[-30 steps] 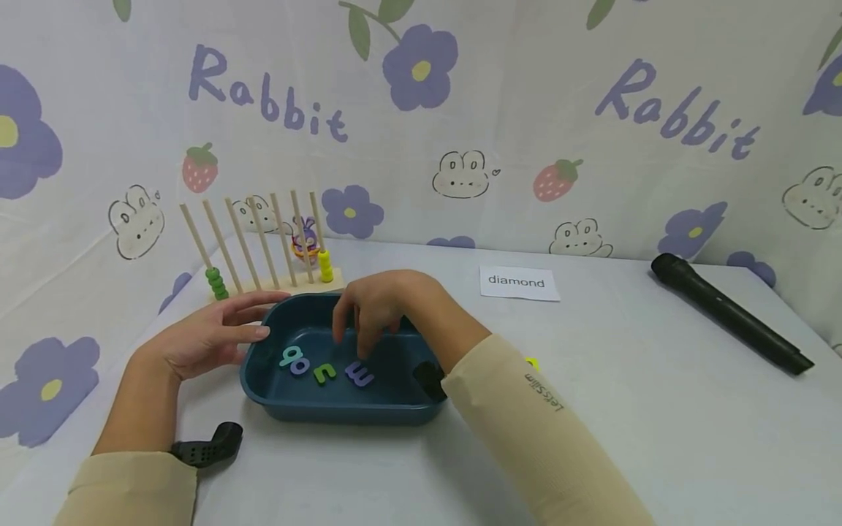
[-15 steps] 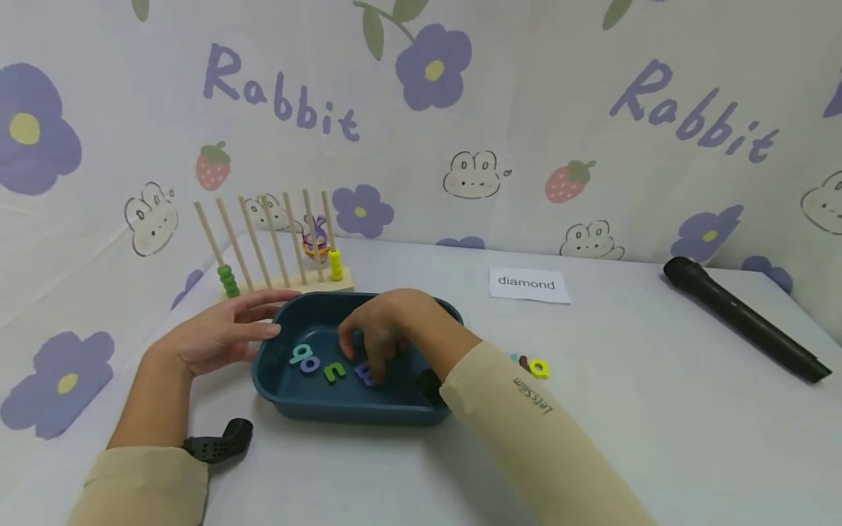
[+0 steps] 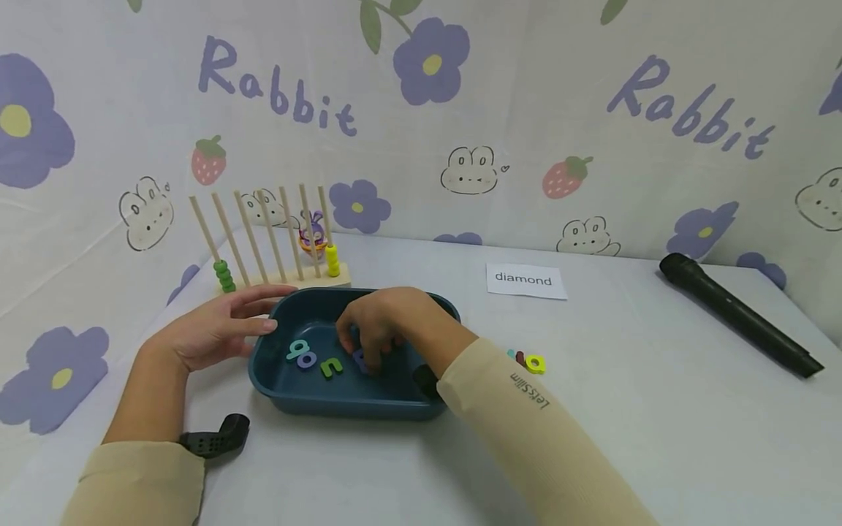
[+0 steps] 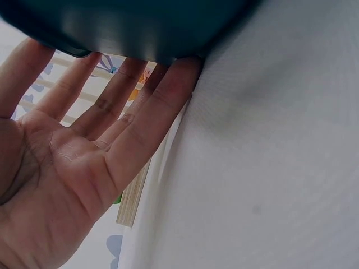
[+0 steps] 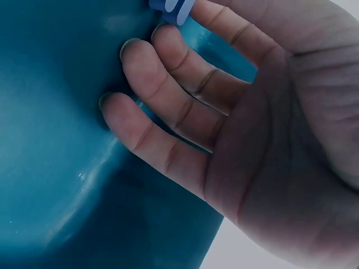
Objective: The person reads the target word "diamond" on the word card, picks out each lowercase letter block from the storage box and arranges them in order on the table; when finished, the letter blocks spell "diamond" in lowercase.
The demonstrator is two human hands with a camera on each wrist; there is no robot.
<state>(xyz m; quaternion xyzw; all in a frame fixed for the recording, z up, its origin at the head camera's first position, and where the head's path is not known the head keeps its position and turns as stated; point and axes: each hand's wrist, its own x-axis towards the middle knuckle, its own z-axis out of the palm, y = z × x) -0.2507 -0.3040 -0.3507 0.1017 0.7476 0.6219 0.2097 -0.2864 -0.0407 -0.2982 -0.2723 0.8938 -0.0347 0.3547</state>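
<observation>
A dark blue tray (image 3: 355, 410) stands on the white table. My left hand (image 3: 217, 329) rests against its left end with fingers extended; in the left wrist view the fingertips (image 4: 182, 73) touch its outer wall. My right hand (image 3: 384, 329) reaches down inside the tray, thumb and index finger pinching a purple letter m (image 3: 359, 359), which the thumb partly covers. At the upper edge of the right wrist view the purple letter (image 5: 178, 10) shows beside the index finger. Left of it in the tray lie a green n (image 3: 332, 367), a purple o (image 3: 306, 360) and a teal letter (image 3: 298, 349).
Behind the tray stands a wooden peg rack (image 3: 302, 277) with green and yellow beads, and a small purple rabbit figure (image 3: 313, 232). A card reading "diamond" (image 3: 526, 282) lies farther right. A yellow letter (image 3: 536, 364) is beside the right sleeve. A black microphone (image 3: 737, 314) lies far right.
My right hand has lowered into the tray, and its thumb and index finger have closed on the purple letter m. The left hand stays at the tray's end. The head view has shifted slightly.
</observation>
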